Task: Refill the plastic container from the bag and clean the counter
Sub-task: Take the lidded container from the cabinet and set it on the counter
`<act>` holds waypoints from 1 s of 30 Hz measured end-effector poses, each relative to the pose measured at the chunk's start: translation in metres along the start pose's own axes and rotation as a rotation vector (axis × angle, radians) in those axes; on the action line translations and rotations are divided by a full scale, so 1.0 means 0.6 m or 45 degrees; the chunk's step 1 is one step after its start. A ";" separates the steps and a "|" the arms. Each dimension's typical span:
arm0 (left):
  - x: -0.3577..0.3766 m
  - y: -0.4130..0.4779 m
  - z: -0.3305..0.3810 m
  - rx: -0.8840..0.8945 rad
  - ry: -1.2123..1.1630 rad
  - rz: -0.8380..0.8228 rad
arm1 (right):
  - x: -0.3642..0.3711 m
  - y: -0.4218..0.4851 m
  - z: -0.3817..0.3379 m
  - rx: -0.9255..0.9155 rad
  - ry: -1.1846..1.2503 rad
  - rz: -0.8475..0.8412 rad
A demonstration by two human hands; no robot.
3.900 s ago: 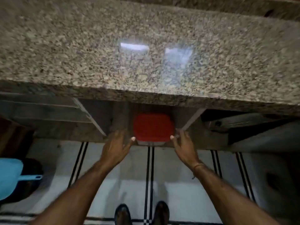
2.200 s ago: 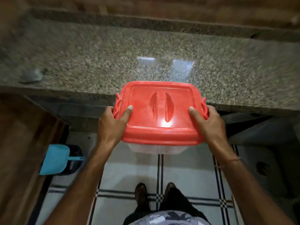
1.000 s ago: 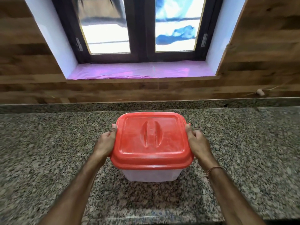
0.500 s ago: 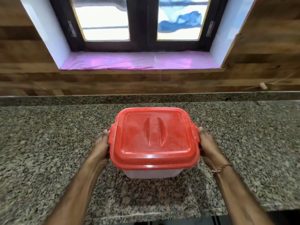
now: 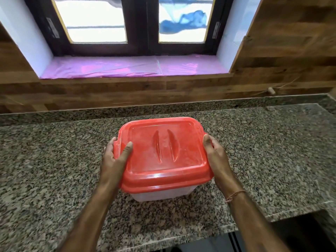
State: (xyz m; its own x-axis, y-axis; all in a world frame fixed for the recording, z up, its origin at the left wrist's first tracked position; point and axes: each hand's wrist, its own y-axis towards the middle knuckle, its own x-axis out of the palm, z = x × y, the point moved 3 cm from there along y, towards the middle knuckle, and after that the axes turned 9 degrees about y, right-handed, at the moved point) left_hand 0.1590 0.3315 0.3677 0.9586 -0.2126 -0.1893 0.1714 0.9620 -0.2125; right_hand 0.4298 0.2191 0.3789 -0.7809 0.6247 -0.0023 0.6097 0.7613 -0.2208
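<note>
A clear plastic container [image 5: 160, 194] with a red lid [image 5: 163, 153] stands on the speckled granite counter [image 5: 54, 160], in the middle of the view. My left hand [image 5: 114, 159] grips the lid's left edge, thumb on top and fingers under the rim. My right hand [image 5: 215, 157] holds the lid's right edge the same way. The lid sits slightly tilted, its left side a little raised. The container's inside is hidden by the lid. No bag is in view.
A wooden wall [image 5: 291, 60] rises behind the counter, with a dark-framed window [image 5: 138, 33] and a pink-lined sill [image 5: 127, 67]. The counter's front edge [image 5: 181, 240] runs below my arms, with a step-down at the right [image 5: 300, 213].
The container came out from under the counter and was set down on top of it. In the last half second my thumbs moved up onto the lid's edges and its left side lifted slightly.
</note>
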 end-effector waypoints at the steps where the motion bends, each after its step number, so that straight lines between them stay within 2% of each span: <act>1: 0.001 0.001 0.000 0.018 -0.004 0.011 | 0.000 -0.002 -0.001 0.000 0.007 0.008; 7: -0.007 -0.010 0.021 0.072 -0.091 0.057 | 0.003 -0.009 -0.011 -0.004 -0.020 0.025; 11: -0.008 -0.014 0.069 0.165 -0.107 0.074 | -0.010 -0.019 -0.051 -0.098 0.035 0.028; 15: 0.056 -0.005 0.134 0.268 -0.040 0.042 | -0.069 0.009 -0.097 -0.098 0.146 -0.022; 18: 0.144 0.006 0.180 0.337 0.080 0.065 | -0.148 0.054 -0.095 0.055 0.443 -0.046; 20: 0.206 0.012 0.194 0.362 0.172 -0.054 | -0.206 0.082 -0.073 0.134 0.621 -0.016; 22: 0.279 0.005 0.190 0.403 0.396 -0.203 | -0.283 0.108 -0.043 0.160 0.690 0.039; 24: 0.341 -0.006 0.171 0.437 0.755 -0.257 | -0.361 0.129 -0.009 0.166 0.676 0.115; 27: 0.410 -0.016 0.136 0.442 1.223 -0.261 | -0.456 0.156 0.038 0.114 0.610 0.270; 30: 0.442 -0.018 0.109 0.411 1.552 -0.219 | -0.496 0.192 0.084 0.079 0.512 0.339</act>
State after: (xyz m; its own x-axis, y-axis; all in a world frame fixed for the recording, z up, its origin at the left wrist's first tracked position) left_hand 0.4264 0.2760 0.3825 0.1185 -0.1920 -0.9742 0.4839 0.8679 -0.1122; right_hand 0.7257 0.1118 0.3053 -0.4765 0.8235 0.3079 0.7624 0.5614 -0.3217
